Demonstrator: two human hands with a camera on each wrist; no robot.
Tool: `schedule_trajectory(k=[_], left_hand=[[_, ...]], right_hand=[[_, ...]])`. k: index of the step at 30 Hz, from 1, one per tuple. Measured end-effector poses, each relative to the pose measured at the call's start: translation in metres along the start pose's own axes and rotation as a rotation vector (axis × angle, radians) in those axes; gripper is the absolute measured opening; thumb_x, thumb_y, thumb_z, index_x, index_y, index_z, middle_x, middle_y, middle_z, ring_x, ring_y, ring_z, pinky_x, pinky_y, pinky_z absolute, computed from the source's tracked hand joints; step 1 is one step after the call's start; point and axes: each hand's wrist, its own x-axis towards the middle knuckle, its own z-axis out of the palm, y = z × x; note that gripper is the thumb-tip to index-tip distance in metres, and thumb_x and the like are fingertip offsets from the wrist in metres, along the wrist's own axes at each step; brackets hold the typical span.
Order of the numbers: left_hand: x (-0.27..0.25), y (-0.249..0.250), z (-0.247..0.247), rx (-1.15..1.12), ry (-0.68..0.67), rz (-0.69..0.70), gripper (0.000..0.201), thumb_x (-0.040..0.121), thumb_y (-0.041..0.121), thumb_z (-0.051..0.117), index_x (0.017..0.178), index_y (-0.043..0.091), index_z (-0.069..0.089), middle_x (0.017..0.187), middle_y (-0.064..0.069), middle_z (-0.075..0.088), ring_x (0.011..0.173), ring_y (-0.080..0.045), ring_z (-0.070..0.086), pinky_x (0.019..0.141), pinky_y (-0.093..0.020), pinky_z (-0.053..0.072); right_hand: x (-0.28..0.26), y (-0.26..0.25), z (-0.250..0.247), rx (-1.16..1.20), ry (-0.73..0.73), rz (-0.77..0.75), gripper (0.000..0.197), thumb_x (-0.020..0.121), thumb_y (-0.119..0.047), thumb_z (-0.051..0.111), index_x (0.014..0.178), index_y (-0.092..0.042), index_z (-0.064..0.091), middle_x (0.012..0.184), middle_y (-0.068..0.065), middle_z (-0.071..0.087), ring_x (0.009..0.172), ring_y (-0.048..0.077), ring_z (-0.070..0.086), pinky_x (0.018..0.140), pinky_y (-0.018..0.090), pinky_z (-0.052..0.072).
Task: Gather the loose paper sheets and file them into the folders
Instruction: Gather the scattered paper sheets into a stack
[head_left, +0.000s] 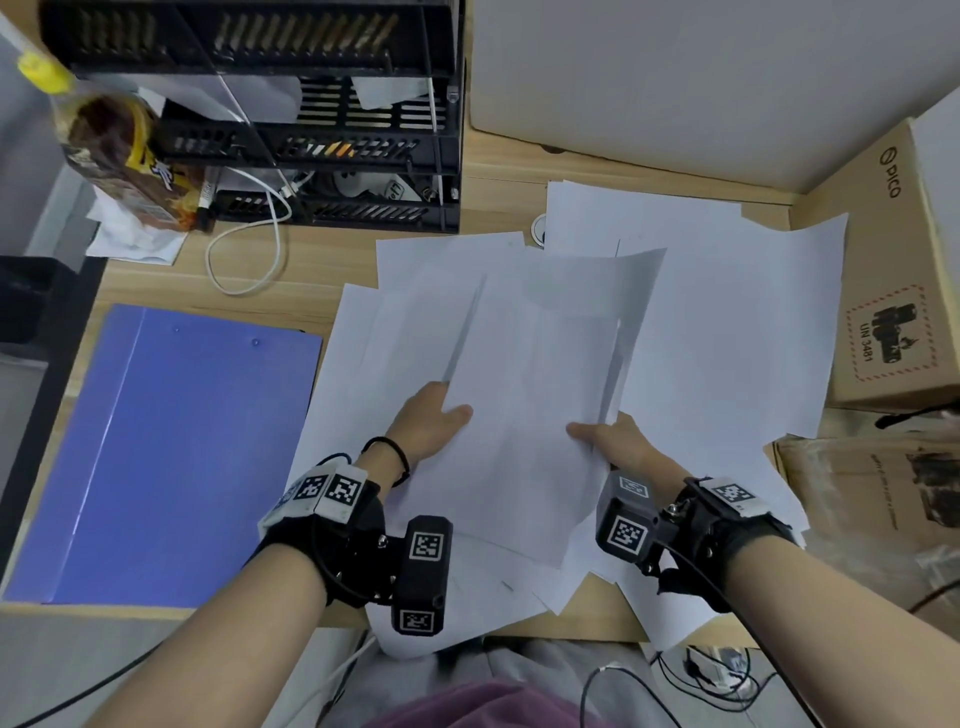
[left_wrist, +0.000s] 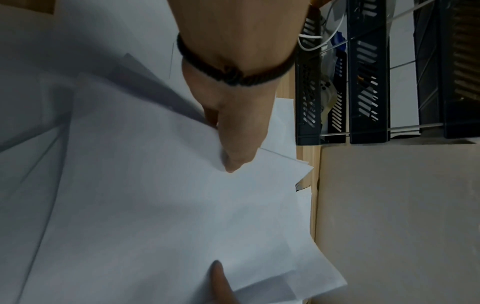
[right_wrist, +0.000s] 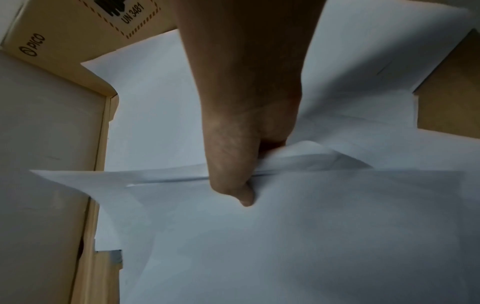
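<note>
Several loose white sheets (head_left: 717, 332) lie spread over the wooden desk (head_left: 291, 260). I hold a small bundle of sheets (head_left: 524, 415) raised above them. My left hand (head_left: 431, 421) pinches the bundle's left edge, thumb on top and fingers hidden underneath. My right hand (head_left: 608, 441) pinches its right edge the same way. In the left wrist view the left thumb (left_wrist: 233, 152) presses on the bundle (left_wrist: 161, 205). In the right wrist view the right thumb (right_wrist: 233, 174) lies on the bundle (right_wrist: 311, 236). A closed blue folder (head_left: 166, 452) lies flat at the left.
A black stacked tray rack (head_left: 322, 135) stands at the back left, with a white cable (head_left: 249, 249) in front of it. A snack bag (head_left: 124, 161) sits left of the rack. Cardboard boxes (head_left: 893, 270) line the right side. A grey board (head_left: 675, 78) lies behind the sheets.
</note>
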Motion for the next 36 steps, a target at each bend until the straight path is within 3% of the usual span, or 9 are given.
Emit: schedule_trajectory(k=[4,8,12,14,18,22,27,31,36], left_hand=[[0.001,0.002,-0.007,-0.156,0.043,0.11,0.041,0.09,0.015,0.06,0.127,0.024,0.047,0.115,0.009,0.06,0.107,-0.014,0.059,0.095,-0.029,0.047],[-0.001,0.018,-0.015,-0.416,0.168,0.091,0.056,0.085,0.017,0.069,0.123,0.026,0.029,0.109,0.003,0.057,0.095,-0.012,0.062,0.077,-0.025,0.053],[-0.01,0.036,-0.027,-0.532,0.075,0.149,0.04,0.083,0.011,0.072,0.12,0.013,0.056,0.105,0.006,0.068,0.089,-0.005,0.069,0.072,-0.019,0.057],[-0.015,0.047,-0.037,-0.572,0.085,0.201,0.035,0.082,0.011,0.073,0.116,0.01,0.062,0.105,0.001,0.071,0.094,-0.013,0.07,0.073,-0.021,0.057],[-0.028,0.075,-0.065,-0.628,0.102,0.347,0.029,0.086,0.009,0.067,0.115,0.009,0.062,0.101,0.002,0.07,0.078,-0.002,0.071,0.064,-0.016,0.054],[-0.035,0.081,-0.094,-0.68,0.223,0.413,0.031,0.087,0.009,0.067,0.117,0.006,0.061,0.107,-0.003,0.069,0.089,-0.009,0.07,0.074,-0.021,0.056],[-0.038,0.045,-0.097,-0.668,0.261,0.362,0.035,0.079,0.001,0.072,0.111,0.008,0.062,0.104,-0.001,0.069,0.091,-0.015,0.066,0.089,-0.037,0.053],[-0.039,0.023,-0.085,-0.575,0.193,0.324,0.027,0.078,0.01,0.076,0.095,0.026,0.063,0.1,0.006,0.069,0.093,-0.011,0.065,0.084,-0.032,0.052],[-0.038,0.031,-0.083,-0.571,0.259,0.357,0.016,0.081,0.023,0.074,0.093,0.028,0.063,0.092,0.014,0.067,0.082,0.005,0.064,0.072,-0.016,0.051]], right_hand=[[-0.012,-0.005,-0.013,0.056,0.06,-0.045,0.027,0.093,-0.01,0.061,0.116,0.0,0.055,0.081,0.008,0.062,0.05,0.012,0.063,0.036,0.015,0.044],[-0.026,-0.022,-0.021,0.079,0.061,-0.095,0.033,0.09,-0.009,0.063,0.118,0.005,0.055,0.091,0.017,0.066,0.059,0.017,0.069,0.045,0.019,0.05],[-0.046,-0.047,-0.022,0.181,0.091,-0.181,0.057,0.074,-0.011,0.071,0.127,0.002,0.052,0.112,0.021,0.068,0.092,0.033,0.07,0.076,0.041,0.059],[-0.06,-0.064,-0.023,0.207,0.104,-0.274,0.056,0.074,-0.014,0.074,0.125,0.0,0.055,0.11,0.017,0.07,0.094,0.031,0.07,0.08,0.041,0.059],[-0.09,-0.107,-0.018,0.175,0.091,-0.507,0.029,0.087,-0.014,0.068,0.116,-0.013,0.063,0.107,0.002,0.074,0.095,0.018,0.071,0.079,0.03,0.056],[-0.106,-0.135,-0.008,0.095,0.12,-0.648,0.039,0.082,-0.017,0.071,0.12,-0.017,0.061,0.113,0.0,0.072,0.103,0.019,0.069,0.087,0.034,0.056],[-0.105,-0.114,-0.003,0.001,0.1,-0.598,0.031,0.086,-0.006,0.066,0.116,-0.015,0.064,0.117,0.01,0.069,0.108,0.032,0.065,0.095,0.049,0.052],[-0.098,-0.091,0.005,0.007,0.12,-0.587,0.023,0.087,-0.007,0.064,0.108,-0.018,0.068,0.112,0.008,0.072,0.103,0.029,0.068,0.095,0.048,0.053],[-0.101,-0.098,0.009,0.013,0.198,-0.682,0.014,0.087,-0.011,0.066,0.09,-0.023,0.07,0.092,-0.003,0.071,0.085,0.017,0.063,0.079,0.036,0.052]])
